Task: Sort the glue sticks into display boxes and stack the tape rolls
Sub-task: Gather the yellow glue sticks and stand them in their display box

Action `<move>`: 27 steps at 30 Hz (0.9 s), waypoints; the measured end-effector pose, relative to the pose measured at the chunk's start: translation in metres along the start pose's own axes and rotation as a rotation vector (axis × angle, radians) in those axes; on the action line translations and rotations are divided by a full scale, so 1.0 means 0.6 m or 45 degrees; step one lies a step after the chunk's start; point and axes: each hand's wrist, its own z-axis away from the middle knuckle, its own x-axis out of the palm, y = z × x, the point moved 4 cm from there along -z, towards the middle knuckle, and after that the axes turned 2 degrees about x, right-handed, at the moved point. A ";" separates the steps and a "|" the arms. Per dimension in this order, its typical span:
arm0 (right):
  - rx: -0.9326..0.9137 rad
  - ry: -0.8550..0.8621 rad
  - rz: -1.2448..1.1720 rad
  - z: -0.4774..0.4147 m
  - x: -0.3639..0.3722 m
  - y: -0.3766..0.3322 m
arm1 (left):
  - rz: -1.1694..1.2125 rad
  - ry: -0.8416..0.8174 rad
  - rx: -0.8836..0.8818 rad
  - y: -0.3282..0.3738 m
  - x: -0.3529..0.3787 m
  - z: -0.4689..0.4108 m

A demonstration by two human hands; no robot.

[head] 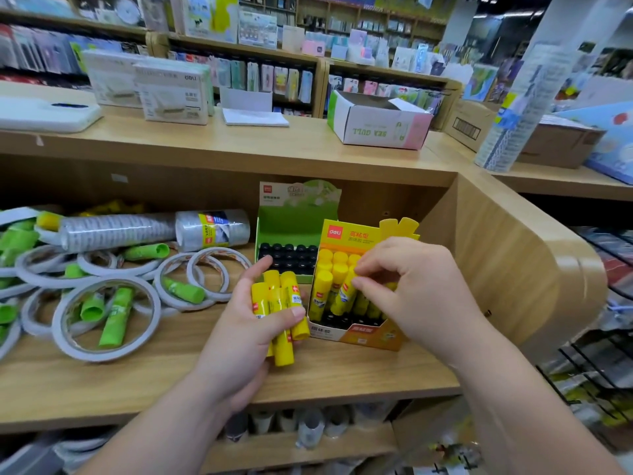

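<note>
My left hand (246,332) grips a bundle of several yellow glue sticks (279,303) above the wooden shelf (171,371). Just to the right stands the yellow display box (366,332), partly filled with yellow sticks. My right hand (407,286) hovers over that box, fingertips pinched on one yellow glue stick (346,291) tilted among the others. Behind it, a green display box (291,228) holds black-capped sticks. Loose green glue sticks (116,318) lie among flat white tape rolls (106,320) on the left of the shelf.
Two shrink-wrapped tubes of tape rolls (212,229) lie at the shelf's back. A curved wooden side panel (513,269) closes the shelf on the right. On the counter above sit a white "Sea Gull" box (376,125) and cardboard cartons (555,142).
</note>
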 end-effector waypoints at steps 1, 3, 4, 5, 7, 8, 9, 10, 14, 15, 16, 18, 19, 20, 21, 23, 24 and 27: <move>-0.033 -0.019 0.001 -0.004 0.002 -0.003 | 0.007 0.002 -0.001 0.000 0.001 0.000; -0.074 -0.063 0.023 -0.009 0.008 -0.006 | 0.021 -0.001 0.000 0.001 0.002 0.000; -0.086 -0.072 0.031 -0.010 0.011 -0.006 | 0.026 -0.004 0.001 0.002 0.001 0.000; -0.095 -0.067 0.030 -0.010 0.013 -0.004 | 0.026 -0.006 0.001 0.002 0.001 0.000; -0.089 -0.043 0.012 -0.009 0.015 0.000 | 0.024 -0.009 0.004 0.001 0.000 0.000; -0.076 -0.038 0.004 -0.009 0.016 0.002 | 0.022 -0.009 0.007 0.000 0.000 0.000; -0.067 -0.038 -0.001 -0.010 0.015 0.004 | 0.019 -0.010 0.010 0.000 0.000 -0.001; -0.065 -0.043 -0.006 -0.011 0.016 0.005 | 0.016 -0.011 0.012 -0.001 0.000 -0.001; -0.082 -0.044 -0.032 -0.008 0.018 0.002 | 0.013 -0.017 0.018 0.000 0.002 -0.001; -0.081 -0.033 -0.028 -0.007 0.019 0.001 | 0.012 -0.016 0.017 0.001 0.002 0.000; -0.079 -0.017 -0.021 -0.005 0.020 0.001 | 0.009 -0.014 0.016 0.001 0.002 0.000; -0.086 0.024 -0.017 -0.003 0.022 0.000 | 0.000 -0.011 0.019 0.001 0.002 0.001; -0.092 0.040 -0.019 -0.003 0.022 -0.001 | -0.002 -0.012 0.020 0.001 0.003 0.000; -0.096 0.048 -0.021 -0.003 0.023 -0.002 | -0.006 -0.013 0.022 0.000 0.003 0.000; -0.100 0.052 -0.024 -0.003 0.024 -0.003 | -0.013 -0.015 0.024 -0.001 0.004 0.000; -0.110 0.041 -0.023 -0.004 0.026 -0.005 | -0.018 -0.016 0.024 -0.001 0.004 0.000; -0.113 0.035 -0.018 -0.005 0.027 -0.005 | -0.019 -0.013 0.022 0.000 0.004 0.001; -0.111 0.031 0.024 -0.006 0.029 -0.007 | -0.007 -0.007 0.023 0.001 0.004 0.001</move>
